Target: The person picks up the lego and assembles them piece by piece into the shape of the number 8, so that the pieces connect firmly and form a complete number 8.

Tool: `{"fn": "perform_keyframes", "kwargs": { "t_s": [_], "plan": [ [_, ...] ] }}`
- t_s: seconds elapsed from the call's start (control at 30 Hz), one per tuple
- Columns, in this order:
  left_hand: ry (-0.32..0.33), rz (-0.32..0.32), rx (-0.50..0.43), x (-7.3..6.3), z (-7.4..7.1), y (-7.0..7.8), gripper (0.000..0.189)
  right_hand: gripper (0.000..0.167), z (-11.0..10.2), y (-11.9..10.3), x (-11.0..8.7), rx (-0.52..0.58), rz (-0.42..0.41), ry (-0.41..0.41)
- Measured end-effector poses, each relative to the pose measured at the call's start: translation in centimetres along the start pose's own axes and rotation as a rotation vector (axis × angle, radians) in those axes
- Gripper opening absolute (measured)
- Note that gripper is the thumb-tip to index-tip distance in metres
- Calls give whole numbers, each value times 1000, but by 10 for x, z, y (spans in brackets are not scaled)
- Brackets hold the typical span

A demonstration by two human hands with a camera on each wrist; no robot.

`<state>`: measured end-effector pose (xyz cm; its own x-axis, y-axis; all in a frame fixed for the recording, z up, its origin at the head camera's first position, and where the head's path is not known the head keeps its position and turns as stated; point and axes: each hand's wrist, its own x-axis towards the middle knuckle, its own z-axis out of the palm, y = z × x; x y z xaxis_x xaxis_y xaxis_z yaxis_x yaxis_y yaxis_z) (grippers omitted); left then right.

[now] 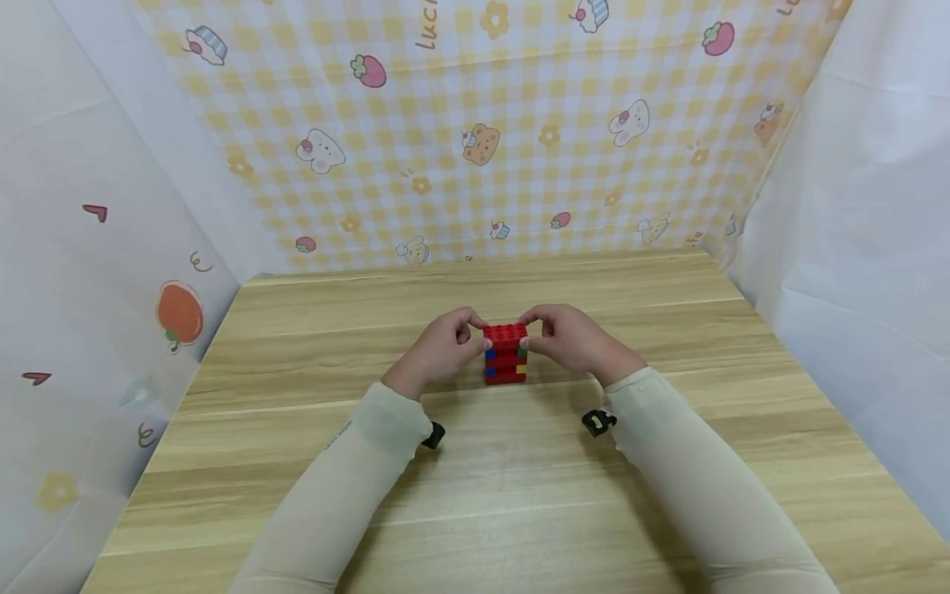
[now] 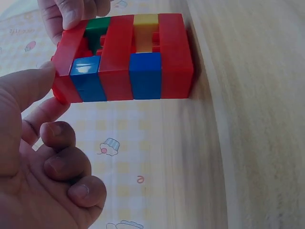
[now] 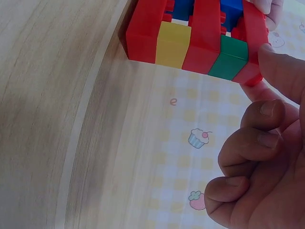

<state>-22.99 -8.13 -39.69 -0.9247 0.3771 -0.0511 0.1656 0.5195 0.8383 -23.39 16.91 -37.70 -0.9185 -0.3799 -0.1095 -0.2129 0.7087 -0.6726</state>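
Observation:
A stack of toy building bricks (image 1: 506, 361) stands upright on the wooden table in front of me. Three long red bricks lie one above another, with small bricks between them at each end. On the left end these are an upper blue brick (image 2: 86, 81) and a lower blue brick (image 2: 145, 78); on the right end, a green brick (image 3: 229, 58) sits above a yellow brick (image 3: 173, 45). My left hand (image 1: 444, 345) pinches the left end of the top red brick (image 1: 505, 333) between thumb and index finger. At its right end, my right hand (image 1: 570, 338) pinches that same brick; its other fingers are curled in.
The wooden table (image 1: 490, 511) extends around the stack on all sides. Behind it hangs a yellow checked cloth (image 1: 519, 99) with cartoon prints. White sheets flank the table at the left (image 1: 111, 272) and right (image 1: 853, 247).

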Motion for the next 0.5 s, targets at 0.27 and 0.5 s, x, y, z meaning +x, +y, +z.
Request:
{"fn": "perform_keyframes", "kwargs": {
  "t_s": [0.27, 0.5],
  "plan": [
    [62, 25, 126, -3, 5, -3, 43, 34, 1, -1, 3, -8, 5, 7],
    [71, 79, 281, -8, 13, -5, 52, 33, 2, 0, 5, -8, 18, 24]
  ]
}}
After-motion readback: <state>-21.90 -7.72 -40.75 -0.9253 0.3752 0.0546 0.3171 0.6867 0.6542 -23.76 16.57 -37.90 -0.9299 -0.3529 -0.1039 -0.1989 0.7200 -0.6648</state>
